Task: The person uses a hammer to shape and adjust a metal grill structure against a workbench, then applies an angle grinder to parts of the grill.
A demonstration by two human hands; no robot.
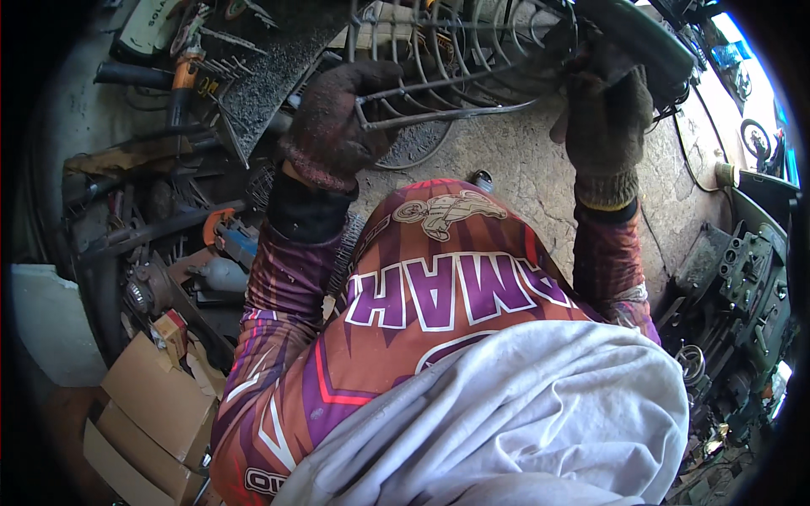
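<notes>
A grey metal rack of curved bars spans the top, between my hands. My left hand, in a dirty dark work glove, is closed around the rack's left end, near the corner of its outer rod. At the rack's right end is a dark, rounded, elongated object, whose kind I cannot make out. My right hand, in a dark knit glove, is closed against its lower side, with the fingertips partly hidden. Under the rack, a round pan with grey bits lies on the floor.
At the upper left are an orange-and-black power tool and a dark metal sheet strewn with grey grit. An open cardboard box stands at lower left. Greasy machine parts and a cable lie on the right.
</notes>
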